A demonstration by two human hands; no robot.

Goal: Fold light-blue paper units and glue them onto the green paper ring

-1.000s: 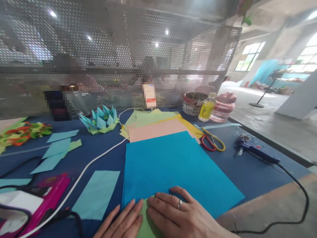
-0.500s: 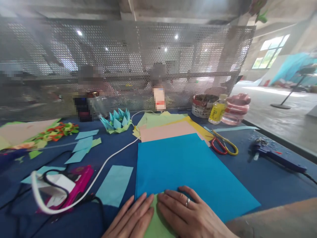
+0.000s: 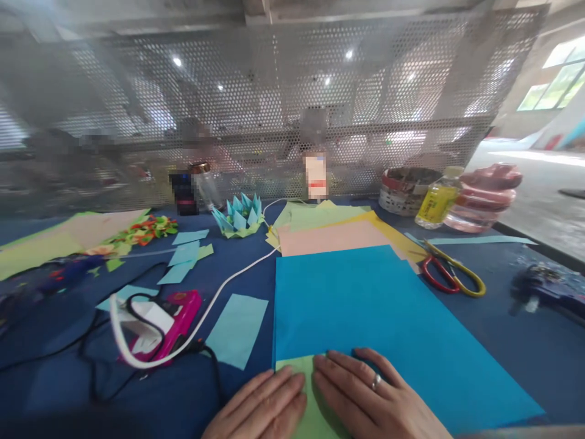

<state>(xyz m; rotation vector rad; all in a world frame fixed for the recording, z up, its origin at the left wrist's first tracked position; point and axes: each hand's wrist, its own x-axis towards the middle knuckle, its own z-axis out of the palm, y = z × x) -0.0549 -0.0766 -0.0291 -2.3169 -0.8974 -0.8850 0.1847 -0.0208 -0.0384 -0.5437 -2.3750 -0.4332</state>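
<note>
A piece of light green paper (image 3: 315,402) lies at the near edge, over the lower left part of a large blue sheet of paper (image 3: 338,299). My left hand (image 3: 265,405) rests flat on the green paper's left side, fingers stretched out. On its right side lies my right hand (image 3: 365,387), flat as well, with a ring on one finger. A strip of green shows between the two hands. Beneath the blue sheet, peach paper (image 3: 333,236), yellow paper and pale green paper (image 3: 320,213) stick out at the back.
Left are a pink power strip (image 3: 183,311) with a white cable, light blue paper pieces (image 3: 240,329) and a folded paper lotus (image 3: 240,216). Right are scissors (image 3: 450,268), a glue gun (image 3: 543,289), a yellow-labelled bottle (image 3: 436,201), a pink jar (image 3: 484,198) and a basket (image 3: 406,189). Behind stands a perforated screen (image 3: 283,116).
The view has turned left, so everything sits further right. My left hand has drawn back slightly on the green paper, showing more of its upper left corner. My right hand stays flat.
</note>
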